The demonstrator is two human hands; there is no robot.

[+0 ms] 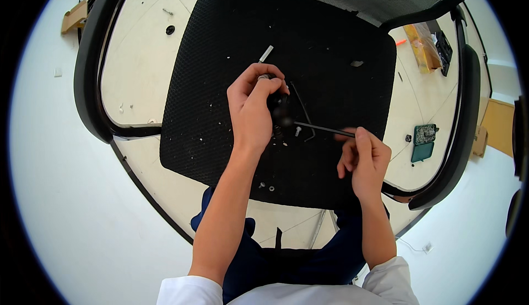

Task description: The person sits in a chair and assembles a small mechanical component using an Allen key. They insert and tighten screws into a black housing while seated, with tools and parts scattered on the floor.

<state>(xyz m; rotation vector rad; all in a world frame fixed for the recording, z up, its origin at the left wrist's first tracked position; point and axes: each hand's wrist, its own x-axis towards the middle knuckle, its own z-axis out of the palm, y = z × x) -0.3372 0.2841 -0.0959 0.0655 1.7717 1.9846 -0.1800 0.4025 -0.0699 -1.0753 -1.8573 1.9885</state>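
My left hand [248, 104] is closed around a small black part [279, 102] above the black seat of an office chair [206, 74]. Between thumb and fingers, my right hand [368, 164] pinches a thin dark rod, which looks like a hex key [328, 130]. Its far end points left and meets or nearly meets the black part; blur hides the exact contact. An L-shaped hex key [301, 102] lies on the seat between the hands, with a small screw [298, 131] beside it. Past my left fingers lies a short silver rod [266, 53].
A bolt [262, 185] and a nut [271, 188] lie near the seat's front edge. Armrests [91, 68] flank the seat. On the floor at right are an open green case [423, 142] and a yellow package [423, 49]. A cardboard box [74, 17] stands far left.
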